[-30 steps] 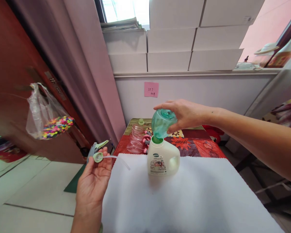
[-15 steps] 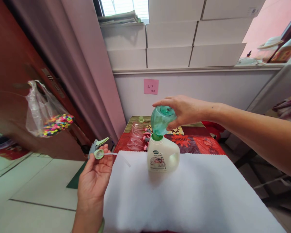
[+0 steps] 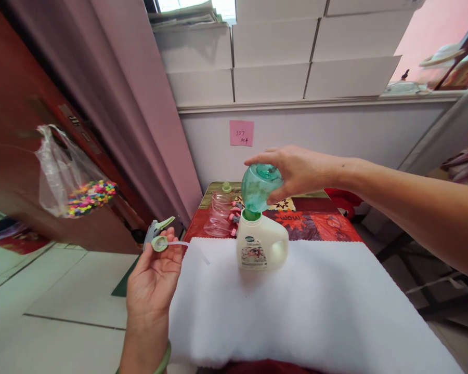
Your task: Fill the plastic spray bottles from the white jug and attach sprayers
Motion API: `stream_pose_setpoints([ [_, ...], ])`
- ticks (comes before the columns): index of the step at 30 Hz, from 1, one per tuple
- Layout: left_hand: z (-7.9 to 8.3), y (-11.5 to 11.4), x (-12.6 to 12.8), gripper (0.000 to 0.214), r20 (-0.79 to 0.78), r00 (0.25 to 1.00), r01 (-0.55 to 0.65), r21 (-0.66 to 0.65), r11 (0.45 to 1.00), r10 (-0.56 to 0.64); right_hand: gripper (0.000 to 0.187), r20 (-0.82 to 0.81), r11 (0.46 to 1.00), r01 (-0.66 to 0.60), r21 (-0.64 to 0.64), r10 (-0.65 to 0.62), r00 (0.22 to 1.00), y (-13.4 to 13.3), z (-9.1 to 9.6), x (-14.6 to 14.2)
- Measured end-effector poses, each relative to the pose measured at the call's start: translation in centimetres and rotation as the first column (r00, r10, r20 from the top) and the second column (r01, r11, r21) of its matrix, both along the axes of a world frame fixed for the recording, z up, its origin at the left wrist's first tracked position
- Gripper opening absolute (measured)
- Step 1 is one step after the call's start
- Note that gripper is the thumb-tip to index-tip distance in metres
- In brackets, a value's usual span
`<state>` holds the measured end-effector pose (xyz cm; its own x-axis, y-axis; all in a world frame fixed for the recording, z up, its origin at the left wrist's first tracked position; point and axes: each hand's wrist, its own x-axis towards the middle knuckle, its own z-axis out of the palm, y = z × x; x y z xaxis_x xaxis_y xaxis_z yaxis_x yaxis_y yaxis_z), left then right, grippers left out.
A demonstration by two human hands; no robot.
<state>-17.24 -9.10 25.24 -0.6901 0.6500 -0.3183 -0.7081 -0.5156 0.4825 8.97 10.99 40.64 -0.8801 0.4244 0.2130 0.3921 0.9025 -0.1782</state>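
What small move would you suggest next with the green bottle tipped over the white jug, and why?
Probably lift the green bottle straight off the white jug and turn it upright. The right hand holds it upside down, neck in the jug's mouth, and it seems to show little liquid; the left hand holds the spray head.

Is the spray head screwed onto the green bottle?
No, the left hand holds the spray head apart from the green bottle upended in the right hand.
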Motion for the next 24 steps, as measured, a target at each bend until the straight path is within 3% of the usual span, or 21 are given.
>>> stream_pose_setpoints([
  [6, -0.3, 0.0, -0.3, 0.040, 0.018, 0.999, 0.027, 0.011, 1.000, -0.027, 0.088, -0.024, 1.000, 0.013, -0.022, -0.013, 1.000, 0.0, -0.3, 0.7],
  [11, -0.1, 0.0, -0.2, 0.040, 0.023, 1.000, 0.022, 0.008, 1.000, -0.022, 0.087, -0.105, 0.987, 0.065, -0.149, -0.081, 0.991, 0.4, -1.9, 2.3],
  [18, 0.4, 0.4, 0.3, 0.041, -0.004, 1.000, 0.011, 0.017, 1.000, -0.011, 0.090, -0.210, 0.902, 0.114, -0.416, -0.217, 0.953, 1.1, -4.2, 4.3],
  [24, 0.2, 0.9, 0.4, 0.040, -0.010, 1.000, 0.030, 0.017, 0.999, -0.030, 0.088, -0.266, 0.877, 0.074, -0.474, -0.223, 0.938, 1.5, -5.0, 5.1],
])
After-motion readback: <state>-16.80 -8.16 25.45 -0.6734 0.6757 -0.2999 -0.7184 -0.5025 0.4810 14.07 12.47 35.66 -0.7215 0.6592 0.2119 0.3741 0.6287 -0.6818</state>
